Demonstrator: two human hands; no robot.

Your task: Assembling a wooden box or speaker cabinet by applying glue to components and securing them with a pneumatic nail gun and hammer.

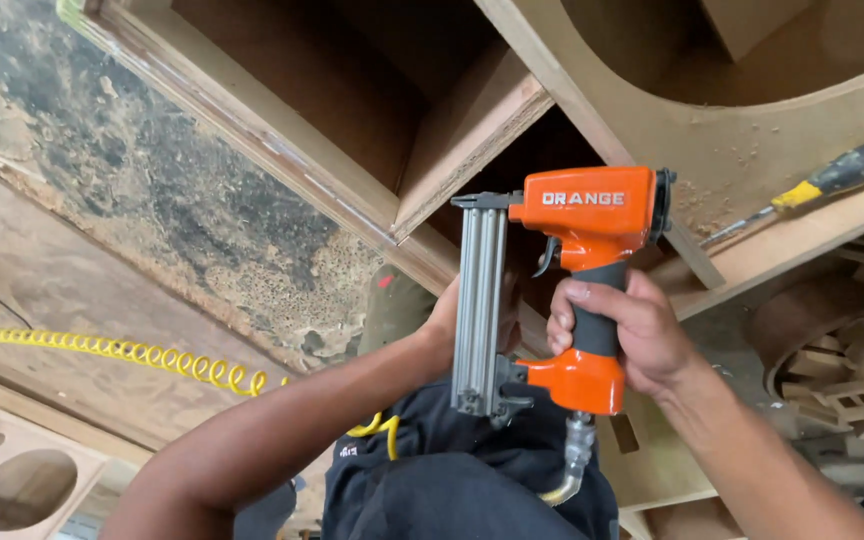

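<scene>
The right hand (620,335) is wrapped tight round the grey grip of an orange nail gun (562,290), holding it upright with its silver magazine just left of the knuckles and the air hose (574,462) hanging below the wrist. The step in hand looks like nailing a joint; the next move would call for setting the nose square against the wood. Beyond the gun, the left hand (449,318) reaches to the wooden frame (372,190); whether it grips I cannot tell. Farther right lies a yellow-handled screwdriver (820,186).
</scene>
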